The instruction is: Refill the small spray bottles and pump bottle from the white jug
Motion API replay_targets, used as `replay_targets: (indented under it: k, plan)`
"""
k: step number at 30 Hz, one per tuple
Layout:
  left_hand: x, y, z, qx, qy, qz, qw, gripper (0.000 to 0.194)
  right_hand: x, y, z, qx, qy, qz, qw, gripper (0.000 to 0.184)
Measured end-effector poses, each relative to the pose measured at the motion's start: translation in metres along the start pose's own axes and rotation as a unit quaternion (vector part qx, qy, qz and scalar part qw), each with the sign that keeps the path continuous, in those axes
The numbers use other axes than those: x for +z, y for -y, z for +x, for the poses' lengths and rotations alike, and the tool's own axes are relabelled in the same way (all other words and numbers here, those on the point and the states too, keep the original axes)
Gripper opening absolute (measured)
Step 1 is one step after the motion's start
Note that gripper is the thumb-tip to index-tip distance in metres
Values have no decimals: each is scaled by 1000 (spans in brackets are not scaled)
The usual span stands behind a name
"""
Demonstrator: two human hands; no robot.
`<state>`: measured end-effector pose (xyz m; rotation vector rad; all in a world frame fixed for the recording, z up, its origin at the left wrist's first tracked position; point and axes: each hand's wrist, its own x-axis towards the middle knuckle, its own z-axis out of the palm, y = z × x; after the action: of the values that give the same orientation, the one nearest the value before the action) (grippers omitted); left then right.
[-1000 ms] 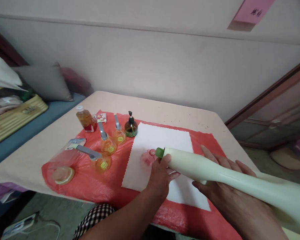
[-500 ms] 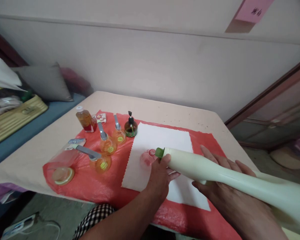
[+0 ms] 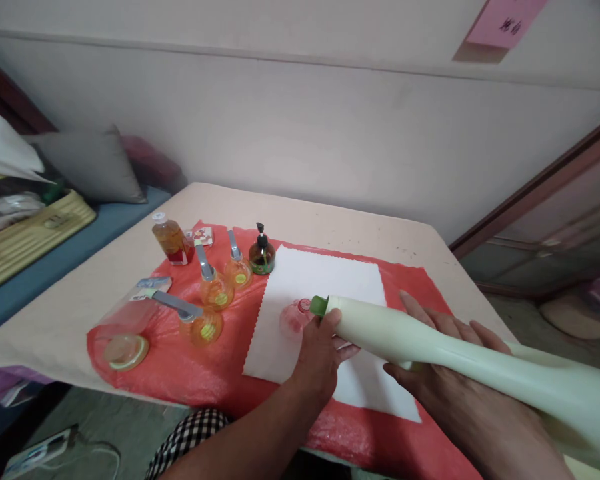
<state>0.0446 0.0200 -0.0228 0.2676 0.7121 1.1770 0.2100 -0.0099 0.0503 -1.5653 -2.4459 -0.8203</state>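
A long pale-green plastic container (image 3: 390,327) with a narrow neck slants across the right side. Its dark-green spout tip (image 3: 319,305) points left. My left hand (image 3: 320,347) is closed around the neck end, thumb on top, just behind the tip. My right hand (image 3: 460,393) grips the container farther back, its fingers showing on the far side. Right by the spout tip, partly behind my left hand, is a small clear round bottle (image 3: 294,320) with a red neck and pinkish contents. It is on a white scallop-edged mat (image 3: 330,267). Whether the tip touches the bottle's neck is unclear.
On the red sheet (image 3: 220,373), left of the mat, are several orange brush-topped bottles (image 3: 216,290), a dark pump bottle (image 3: 262,257), a plastic bag (image 3: 135,307) and a round lidded container (image 3: 126,351). An amber bottle (image 3: 173,241) stands at the back left. A wall (image 3: 300,133) rises behind the table.
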Motion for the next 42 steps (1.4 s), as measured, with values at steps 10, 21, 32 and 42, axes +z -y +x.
replay_targets:
  k: [10,21,32,42]
  plan:
    - [1,0,0,-1,-3,1,1000,47,4,-3,-3,-1,44,-15,999,73]
    - [0,1,0,1,-7,1,1000,45,3,-2,-2,-5,39,-15,999,70]
    - [0,1,1,-2,-7,1,1000,46,8,-7,-6,-12,60,-17,998,70]
    - [-1,2,2,-2,-5,-2,1000,45,5,-1,-3,-4,31,-5,1000,69]
